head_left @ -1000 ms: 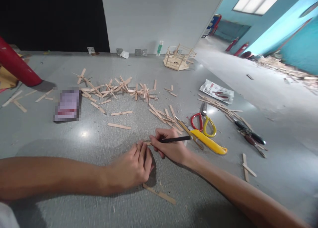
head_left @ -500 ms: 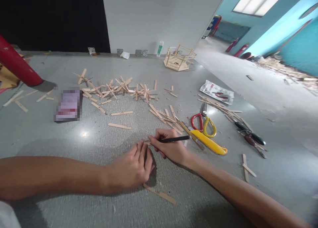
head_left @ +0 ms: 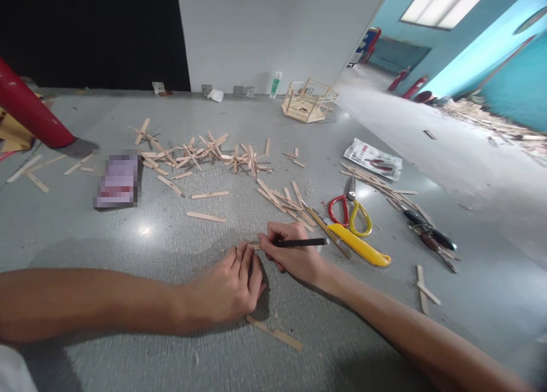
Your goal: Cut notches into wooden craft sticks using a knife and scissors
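Head view, and from where I stand it is close work: a small wooden stick (head_left: 255,246) lies on the grey table (head_left: 141,301), its visible bit squeezed between the two hands. The left hand (head_left: 234,282) sits at seven o'clock from it, fingers bent and held close together, the tips down at the stick's near end; whether they pinch it or only press it, I cannot tell. The right hand (head_left: 294,253) is at three o'clock, thumb and fingers pinching a black pen (head_left: 301,243) whose tip is hidden behind them — its back end points away to three o'clock.

Past that hand, also at three, lies a yellow-handled cutter (head_left: 362,247), with red-and-yellow-handled scissors (head_left: 351,195) at two. A pair of loose sticks (head_left: 205,216) rests at ten o'clock, a tangled heap of sticks (head_left: 203,151) farther off at eleven, and a stick-built frame (head_left: 304,113) stands at one — well apart from both hands.
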`<state>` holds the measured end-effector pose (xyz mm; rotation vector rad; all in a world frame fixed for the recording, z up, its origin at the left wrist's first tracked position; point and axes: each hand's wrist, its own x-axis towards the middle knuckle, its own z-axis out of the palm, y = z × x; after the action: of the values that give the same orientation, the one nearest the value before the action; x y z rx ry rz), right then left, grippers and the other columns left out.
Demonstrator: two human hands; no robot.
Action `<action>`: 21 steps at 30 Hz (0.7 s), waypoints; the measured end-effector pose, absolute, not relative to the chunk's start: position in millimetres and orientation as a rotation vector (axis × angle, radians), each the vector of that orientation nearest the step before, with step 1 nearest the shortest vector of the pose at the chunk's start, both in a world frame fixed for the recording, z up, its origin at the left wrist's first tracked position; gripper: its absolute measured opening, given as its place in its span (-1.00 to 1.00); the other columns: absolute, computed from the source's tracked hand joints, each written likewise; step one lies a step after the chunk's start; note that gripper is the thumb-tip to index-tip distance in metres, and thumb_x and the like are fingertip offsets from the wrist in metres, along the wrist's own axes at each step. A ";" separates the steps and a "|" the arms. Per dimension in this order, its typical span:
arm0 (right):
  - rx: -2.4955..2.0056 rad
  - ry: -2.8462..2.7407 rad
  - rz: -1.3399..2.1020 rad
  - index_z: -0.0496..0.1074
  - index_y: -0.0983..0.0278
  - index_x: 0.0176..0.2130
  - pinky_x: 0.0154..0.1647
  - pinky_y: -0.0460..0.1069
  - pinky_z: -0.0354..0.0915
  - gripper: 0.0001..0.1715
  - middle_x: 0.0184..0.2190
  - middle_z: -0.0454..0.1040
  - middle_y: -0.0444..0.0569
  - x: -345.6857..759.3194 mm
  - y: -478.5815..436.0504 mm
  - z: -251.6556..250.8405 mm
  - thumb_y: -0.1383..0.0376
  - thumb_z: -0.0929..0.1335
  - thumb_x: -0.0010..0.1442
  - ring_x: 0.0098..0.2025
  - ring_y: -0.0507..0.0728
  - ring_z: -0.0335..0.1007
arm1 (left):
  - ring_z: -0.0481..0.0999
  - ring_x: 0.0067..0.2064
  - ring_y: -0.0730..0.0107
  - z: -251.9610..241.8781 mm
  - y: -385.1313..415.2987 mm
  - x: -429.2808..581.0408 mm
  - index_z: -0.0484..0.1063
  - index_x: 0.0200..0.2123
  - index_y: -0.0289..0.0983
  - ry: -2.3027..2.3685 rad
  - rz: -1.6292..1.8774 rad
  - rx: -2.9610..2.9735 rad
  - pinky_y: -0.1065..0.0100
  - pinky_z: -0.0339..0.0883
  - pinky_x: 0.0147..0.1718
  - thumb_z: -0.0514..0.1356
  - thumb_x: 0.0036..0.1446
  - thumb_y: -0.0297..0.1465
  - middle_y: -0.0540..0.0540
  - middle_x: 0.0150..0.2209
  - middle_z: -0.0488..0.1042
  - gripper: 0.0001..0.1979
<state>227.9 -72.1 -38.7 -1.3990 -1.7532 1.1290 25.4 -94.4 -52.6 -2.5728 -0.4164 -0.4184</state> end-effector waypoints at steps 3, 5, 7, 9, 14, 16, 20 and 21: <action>-1.398 -1.743 1.140 0.19 0.20 -0.56 -0.71 -0.16 0.07 -0.55 -0.77 0.19 -0.30 227.9 -72.1 -37.9 0.20 0.38 0.29 -0.75 -0.06 0.18 | 0.69 -0.07 -0.11 -52.9 -94.1 25.6 0.50 -0.05 -0.67 -0.415 -0.434 -2.573 0.08 0.56 -0.09 0.14 0.36 -0.40 -0.56 -0.11 0.63 -0.64; -1.398 -1.719 1.163 0.20 0.20 -0.57 -0.72 -0.16 0.07 -0.55 -0.76 0.21 -0.29 228.0 -71.3 -39.1 0.19 0.38 0.28 -0.75 -0.07 0.18 | 0.70 -0.08 -0.13 -51.8 -93.7 26.0 0.51 -0.06 -0.68 -0.414 -0.451 -2.573 0.09 0.57 -0.11 0.16 0.35 -0.39 -0.56 -0.12 0.63 -0.64; -1.396 -1.675 1.201 0.18 0.19 -0.56 -0.75 -0.17 0.06 -0.54 -0.74 0.27 -0.27 227.8 -70.2 -41.2 0.15 0.37 0.29 -0.76 -0.07 0.18 | 0.70 -0.10 -0.12 -50.2 -93.4 26.4 0.51 -0.08 -0.68 -0.417 -0.462 -2.569 0.09 0.57 -0.13 0.14 0.36 -0.39 -0.56 -0.13 0.63 -0.64; -1.392 -1.629 1.240 0.17 0.19 -0.56 -0.78 -0.18 0.05 -0.52 -0.71 0.32 -0.24 227.5 -69.1 -43.0 0.10 0.35 0.30 -0.78 -0.08 0.18 | 0.70 -0.10 -0.12 -49.0 -93.2 26.5 0.52 -0.08 -0.67 -0.420 -0.466 -2.562 0.09 0.57 -0.13 0.11 0.39 -0.39 -0.55 -0.14 0.64 -0.63; -1.387 -1.583 1.288 0.20 0.20 -0.55 -0.80 -0.18 0.04 -0.51 -0.72 0.34 -0.23 226.4 -69.3 -43.0 0.05 0.37 0.29 -0.78 -0.08 0.16 | 0.70 -0.09 -0.09 -48.7 -93.2 26.3 0.53 -0.08 -0.65 -0.413 -0.449 -2.551 0.10 0.57 -0.11 0.10 0.38 -0.41 -0.53 -0.13 0.64 -0.65; -1.389 -1.580 1.289 0.22 0.20 -0.55 -0.80 -0.19 0.03 -0.51 -0.72 0.33 -0.24 225.7 -70.0 -42.1 0.05 0.37 0.29 -0.78 -0.08 0.16 | 0.70 -0.09 -0.09 -48.9 -93.4 26.4 0.53 -0.08 -0.66 -0.416 -0.451 -2.549 0.11 0.57 -0.12 0.10 0.38 -0.41 -0.53 -0.13 0.64 -0.64; -1.397 -1.582 1.280 0.24 0.21 -0.55 -0.79 -0.18 0.01 -0.51 -0.71 0.35 -0.23 224.5 -70.3 -40.9 0.05 0.39 0.27 -0.78 -0.09 0.16 | 0.70 -0.09 -0.10 -49.1 -93.7 26.5 0.51 -0.07 -0.68 -0.409 -0.447 -2.559 0.10 0.57 -0.12 0.10 0.37 -0.42 -0.56 -0.13 0.63 -0.65; -1.399 -1.585 1.277 0.25 0.21 -0.55 -0.79 -0.18 0.01 -0.51 -0.71 0.35 -0.22 224.4 -70.2 -40.9 0.05 0.39 0.27 -0.78 -0.09 0.15 | 0.70 -0.09 -0.11 -49.3 -93.8 26.4 0.51 -0.07 -0.68 -0.407 -0.444 -2.560 0.10 0.57 -0.12 0.11 0.37 -0.42 -0.56 -0.13 0.63 -0.65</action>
<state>224.4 -70.2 -40.9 -1.3986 -1.5852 1.2765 26.4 -93.8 -49.3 -2.5604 -0.4069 -0.4443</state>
